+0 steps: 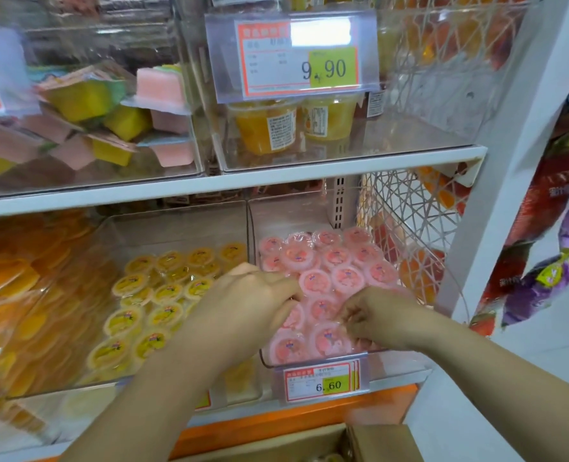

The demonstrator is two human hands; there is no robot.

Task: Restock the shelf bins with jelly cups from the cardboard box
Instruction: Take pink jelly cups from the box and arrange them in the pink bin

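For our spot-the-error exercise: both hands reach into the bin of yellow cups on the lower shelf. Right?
No. The head view shows the left hand and right hand in the bin of pink cups on the lower shelf; the yellow cups sit alongside.

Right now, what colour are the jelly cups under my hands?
Pink; the jelly cups show best in the head view.

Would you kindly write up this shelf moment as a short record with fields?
pink bin: nearly full of pink jelly cups; price tag reads 6.60
left hand: over the pink jelly cups, fingers curled; grip unclear
right hand: at the bin's front, fingers curled; grip unclear
yellow jelly cups: bin next door, to the left
cardboard box: bottom edge of view, partly visible
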